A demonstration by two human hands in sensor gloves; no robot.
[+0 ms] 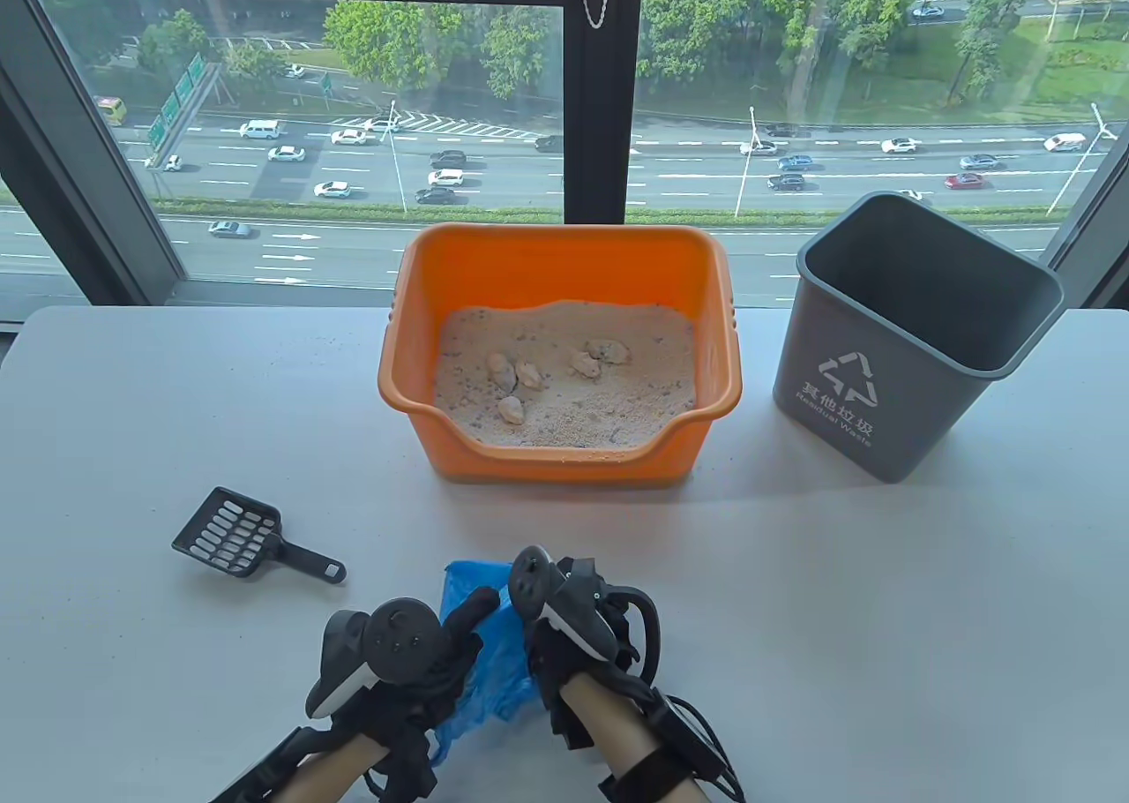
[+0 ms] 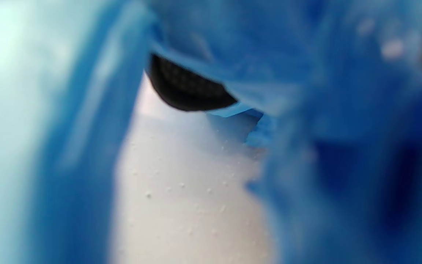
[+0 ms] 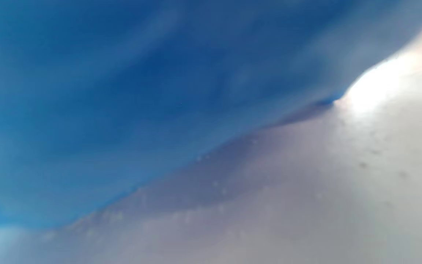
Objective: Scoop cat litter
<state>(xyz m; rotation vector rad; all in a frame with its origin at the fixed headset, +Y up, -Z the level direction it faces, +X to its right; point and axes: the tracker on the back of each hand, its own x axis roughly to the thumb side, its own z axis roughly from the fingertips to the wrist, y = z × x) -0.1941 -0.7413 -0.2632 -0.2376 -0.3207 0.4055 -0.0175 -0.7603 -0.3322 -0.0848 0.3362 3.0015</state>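
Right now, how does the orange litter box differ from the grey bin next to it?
The orange litter box is low and wide with a dipped front lip; the grey bin is taller, narrower and tapers downward. The litter box holds sandy litter with pale clumps, while no contents are visible in the bin. The bin carries a white recycling mark; the box is plain. Both are open-topped and stand upright on the white table.

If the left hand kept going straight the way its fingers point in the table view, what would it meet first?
The left hand points up and right, into the blue plastic bag it already holds. Beyond that lies the right hand, then probably bare table. Depth is unclear.
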